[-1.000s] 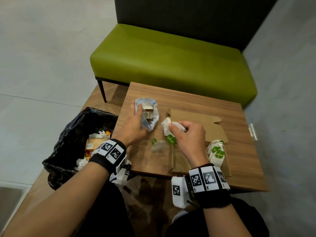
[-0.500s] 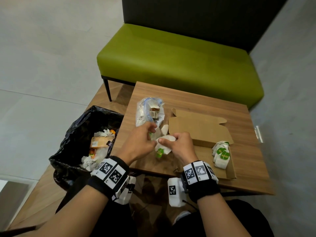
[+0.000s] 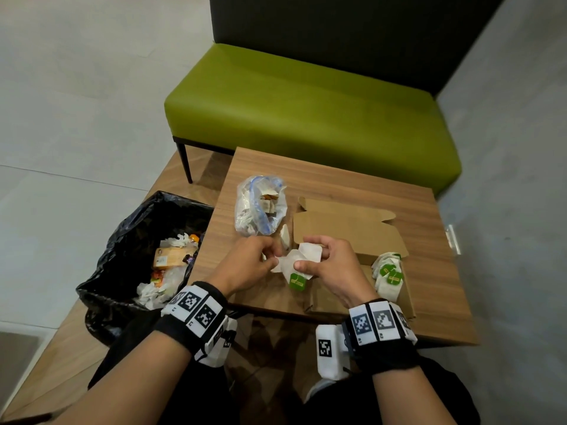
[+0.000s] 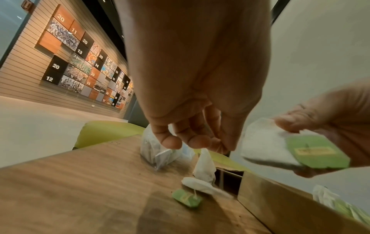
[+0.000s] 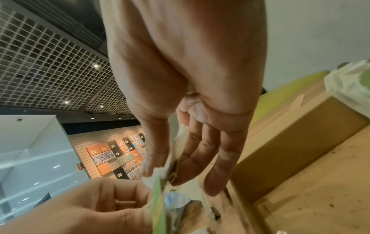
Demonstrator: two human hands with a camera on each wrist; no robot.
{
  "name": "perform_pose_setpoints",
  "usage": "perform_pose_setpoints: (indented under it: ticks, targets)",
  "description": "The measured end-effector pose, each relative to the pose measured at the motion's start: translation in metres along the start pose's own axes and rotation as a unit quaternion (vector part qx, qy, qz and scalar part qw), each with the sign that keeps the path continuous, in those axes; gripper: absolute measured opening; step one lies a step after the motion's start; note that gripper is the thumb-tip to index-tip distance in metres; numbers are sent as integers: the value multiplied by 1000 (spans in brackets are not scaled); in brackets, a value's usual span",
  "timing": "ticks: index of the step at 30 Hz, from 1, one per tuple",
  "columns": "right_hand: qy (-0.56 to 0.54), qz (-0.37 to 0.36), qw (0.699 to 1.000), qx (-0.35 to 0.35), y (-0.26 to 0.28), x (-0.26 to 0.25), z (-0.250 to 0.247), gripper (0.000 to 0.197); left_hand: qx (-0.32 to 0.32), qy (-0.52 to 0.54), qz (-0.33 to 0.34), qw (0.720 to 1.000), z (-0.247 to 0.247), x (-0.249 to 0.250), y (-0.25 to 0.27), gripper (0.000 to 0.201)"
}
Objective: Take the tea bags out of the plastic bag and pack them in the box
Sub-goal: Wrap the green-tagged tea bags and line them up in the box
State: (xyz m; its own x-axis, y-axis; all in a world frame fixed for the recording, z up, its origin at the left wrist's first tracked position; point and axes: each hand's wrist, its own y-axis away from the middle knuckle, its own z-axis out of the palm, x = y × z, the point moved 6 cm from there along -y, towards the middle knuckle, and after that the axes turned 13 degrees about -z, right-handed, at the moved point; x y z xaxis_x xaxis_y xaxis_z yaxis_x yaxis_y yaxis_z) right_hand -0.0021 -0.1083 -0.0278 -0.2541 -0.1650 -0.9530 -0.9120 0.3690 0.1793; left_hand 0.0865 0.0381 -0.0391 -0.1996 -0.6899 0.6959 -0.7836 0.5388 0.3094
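Above the near middle of the wooden table (image 3: 352,185), both hands are held close together. A white tea bag (image 3: 296,262) with a green paper tag (image 3: 297,282) is pinched by the right hand (image 3: 334,265), thumb on the near side and fingers curved over the top; in the right wrist view the bag is seen edge-on between thumb and fingers. The left hand (image 3: 248,262) is raised just beside it with fingers curled toward the thumb; its fingertips seem to meet the bag's left edge in the head view, yet whether anything is actually gripped cannot be told. A yellow label is printed on the tag, but its writing is too blurred to be read.

The plastic bag (image 3: 259,205), with more tea bags visible inside, is laid on the table beyond the left hand. The cardboard box (image 3: 346,231) is set open to the right of it, and a stack of tea bags with green tags (image 3: 388,274) is packed at its right end. Two loose tea bags (image 4: 202,177) are left on the table beside the box wall.

On the far wall, numbered panels (image 4: 80,52) are read as 20, 11, 13, 12, 14 and 15. A black bin bag (image 3: 132,250) with rubbish is placed left of the table.
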Motion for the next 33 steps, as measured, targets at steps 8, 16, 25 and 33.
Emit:
perform_pose_setpoints:
  ticks: [8, 16, 25, 33]
  targets:
    - [-4, -26, 995, 95, 10, 8, -27, 41, 96, -25, -70, 993, -25, -18, -1, 16]
    - [-109, -39, 984, 138, 24, -1, -36, 25, 136, -17, -19, 990, -27, 19, 23, 24]
    - [10, -231, 960, 158, 59, -25, -51, 27, -145, 336, -91, 926, 46, 65, 41, 58]
    - [156, -285, 943, 70, 76, -21, -61, 32, -199, 433, -88, 875, 61, 73, 47, 23]
